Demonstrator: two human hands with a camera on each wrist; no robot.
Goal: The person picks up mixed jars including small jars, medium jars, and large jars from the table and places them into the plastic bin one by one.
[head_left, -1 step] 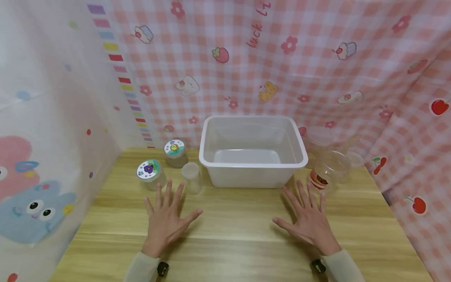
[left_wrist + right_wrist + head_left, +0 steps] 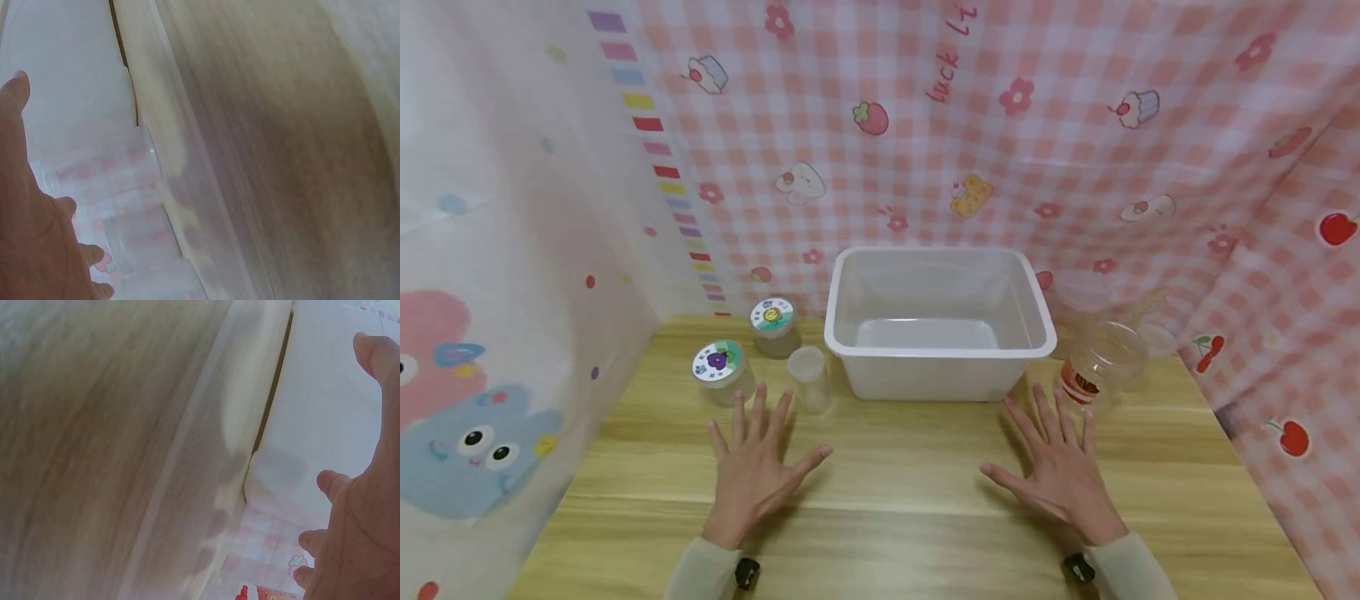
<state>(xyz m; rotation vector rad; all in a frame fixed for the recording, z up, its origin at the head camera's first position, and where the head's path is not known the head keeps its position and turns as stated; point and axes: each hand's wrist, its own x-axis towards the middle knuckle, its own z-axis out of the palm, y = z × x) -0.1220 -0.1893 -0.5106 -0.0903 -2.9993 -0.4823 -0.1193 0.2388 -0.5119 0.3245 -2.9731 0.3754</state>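
My left hand [image 2: 751, 482] is held palm down with its fingers spread, and holds nothing. Just beyond its fingertips stand a clear jar with a purple-flower lid [image 2: 718, 362] and a small clear cylindrical container [image 2: 808, 382]. A second jar, its lid showing a yellow flower [image 2: 772, 315], is behind them. My right hand [image 2: 1062, 479] is likewise spread and holds nothing, near a clear jar with an orange label [image 2: 1079, 383]. Between and beyond the hands sits a white rectangular tub [image 2: 938, 377] with nothing inside. Both wrist views show the left palm [image 2: 37, 250] and right palm [image 2: 359, 537] raised off the table.
More clear containers [image 2: 1156, 340] stand behind the labelled jar; their outlines are faint. A pink checked curtain [image 2: 925, 150] hangs directly behind the tub, and a white patterned sheet [image 2: 550, 208] closes the left side. The wooden table [image 2: 910, 533] reaches toward me.
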